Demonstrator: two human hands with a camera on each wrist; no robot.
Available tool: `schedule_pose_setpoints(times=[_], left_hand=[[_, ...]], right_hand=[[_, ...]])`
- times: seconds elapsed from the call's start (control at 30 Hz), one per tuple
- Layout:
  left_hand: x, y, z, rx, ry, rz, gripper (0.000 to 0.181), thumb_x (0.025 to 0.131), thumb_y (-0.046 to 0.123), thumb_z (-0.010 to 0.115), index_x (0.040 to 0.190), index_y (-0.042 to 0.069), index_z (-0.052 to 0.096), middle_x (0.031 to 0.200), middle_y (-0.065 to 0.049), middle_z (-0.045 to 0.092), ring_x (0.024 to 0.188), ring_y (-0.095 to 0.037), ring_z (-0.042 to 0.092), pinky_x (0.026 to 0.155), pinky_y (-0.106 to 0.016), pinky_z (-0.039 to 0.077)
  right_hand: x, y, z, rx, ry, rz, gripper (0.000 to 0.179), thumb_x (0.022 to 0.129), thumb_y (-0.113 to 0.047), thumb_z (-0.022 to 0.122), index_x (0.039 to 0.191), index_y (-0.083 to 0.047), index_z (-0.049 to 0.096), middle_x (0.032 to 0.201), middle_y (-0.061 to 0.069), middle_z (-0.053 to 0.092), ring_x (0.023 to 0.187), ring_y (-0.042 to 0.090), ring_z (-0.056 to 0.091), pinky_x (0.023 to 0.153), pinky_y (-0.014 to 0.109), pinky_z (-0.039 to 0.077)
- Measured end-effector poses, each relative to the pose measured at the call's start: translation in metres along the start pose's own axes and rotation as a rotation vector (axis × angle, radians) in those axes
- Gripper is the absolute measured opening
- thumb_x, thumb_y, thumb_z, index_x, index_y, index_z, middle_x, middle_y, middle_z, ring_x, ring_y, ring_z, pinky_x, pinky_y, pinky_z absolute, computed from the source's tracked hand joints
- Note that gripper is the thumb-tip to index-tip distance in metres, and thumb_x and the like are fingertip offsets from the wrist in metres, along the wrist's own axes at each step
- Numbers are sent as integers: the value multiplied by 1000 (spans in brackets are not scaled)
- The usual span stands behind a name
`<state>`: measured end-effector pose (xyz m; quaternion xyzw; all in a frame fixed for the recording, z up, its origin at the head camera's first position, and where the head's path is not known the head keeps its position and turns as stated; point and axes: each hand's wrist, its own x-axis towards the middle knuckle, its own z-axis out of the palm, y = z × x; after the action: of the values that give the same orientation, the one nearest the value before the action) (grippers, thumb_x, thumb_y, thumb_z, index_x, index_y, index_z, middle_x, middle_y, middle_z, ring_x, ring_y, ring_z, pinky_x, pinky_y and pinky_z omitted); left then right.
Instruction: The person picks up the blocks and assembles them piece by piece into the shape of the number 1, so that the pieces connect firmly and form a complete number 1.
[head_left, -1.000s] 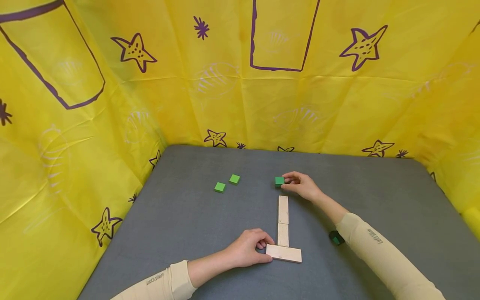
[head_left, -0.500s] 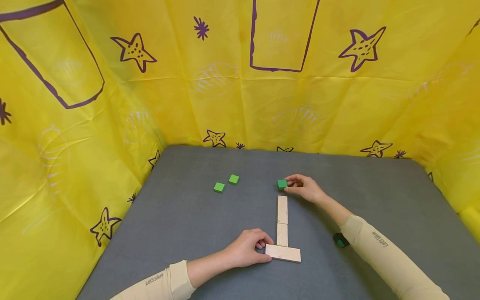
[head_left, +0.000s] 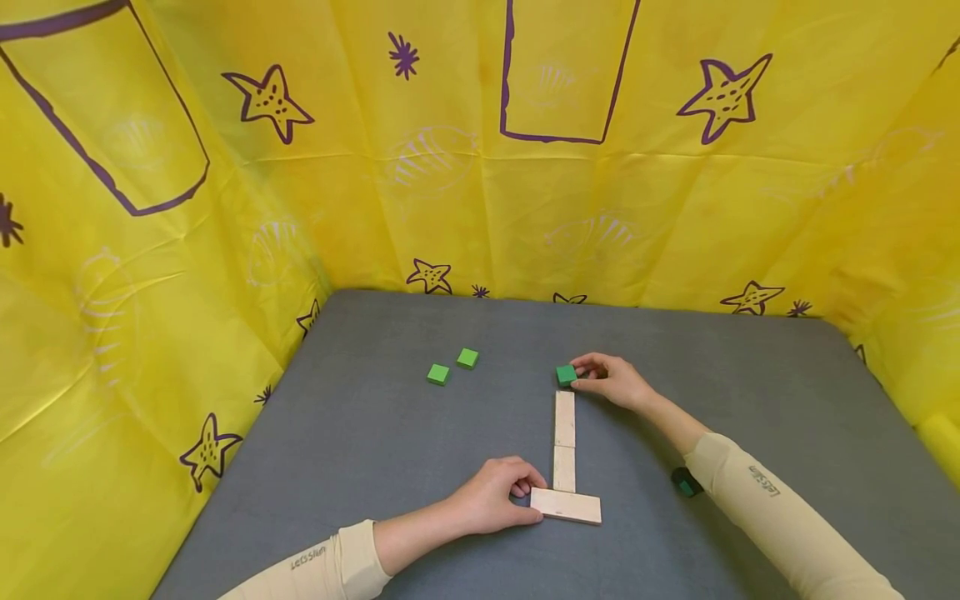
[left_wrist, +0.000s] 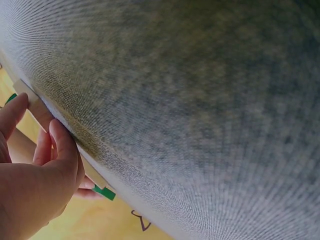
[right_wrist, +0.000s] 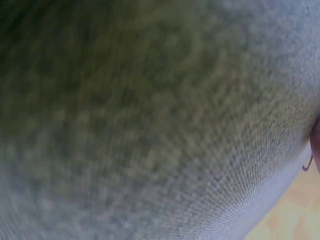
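In the head view, my left hand [head_left: 491, 498] holds the left end of a flat pale wooden block [head_left: 573, 507] lying crosswise. Two more wooden blocks, a near one [head_left: 565, 468] and a far one [head_left: 565, 419], run end to end away from its back edge. Just beyond the far one, my right hand [head_left: 617, 383] pinches a dark green block [head_left: 566, 376] between thumb and fingers. A narrow gap seems to separate it from the wood. The left wrist view shows finger and thumb on the wooden block [left_wrist: 37, 110]. Only a sliver of finger appears in the right wrist view.
Two light green blocks, a nearer one [head_left: 438, 374] and a farther one [head_left: 468, 358], lie left of the row on the grey table [head_left: 360, 433]. A dark object with a green patch [head_left: 686, 482] sits by the right sleeve. Yellow cloth [head_left: 442, 200] walls the table's back and sides.
My right hand has brought the dark green block slightly right and nearer, toward the far end of the wooden row. My left hand has stayed on the crosswise block.
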<state>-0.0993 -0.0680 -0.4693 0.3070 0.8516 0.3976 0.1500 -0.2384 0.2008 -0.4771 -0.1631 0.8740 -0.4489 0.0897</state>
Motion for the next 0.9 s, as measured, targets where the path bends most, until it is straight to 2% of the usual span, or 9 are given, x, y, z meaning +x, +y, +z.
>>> schedule_pose_setpoints(times=[0.53,0.77,0.9], left_hand=[[0,-2,2,33,4,14,24,78,13,82,99,10,70,86,11,56,78,1,52,72,-13,46],[0,-2,2,17,0,3,24,78,12,82,98,10,70,86,10,56,78,0,52,73,-14,46],[0,-2,1,7,-2,1,24,78,12,82,99,10,70,86,9,56,78,-1,53,73,-15,46]], right_hand=[[2,4,-5,-79,-80,-73,34,89,-19,73,120,-8,66,104,3,65,87,18,53,74,30,43],[4,7,-8,-129,-108,-143,35,89,-17,72,121,-5,65,101,5,63,87,18,52,74,29,42],[3,4,-8,-132,-118,-138,36,91,-18,70,123,-4,64,103,6,63,88,19,52,74,30,42]])
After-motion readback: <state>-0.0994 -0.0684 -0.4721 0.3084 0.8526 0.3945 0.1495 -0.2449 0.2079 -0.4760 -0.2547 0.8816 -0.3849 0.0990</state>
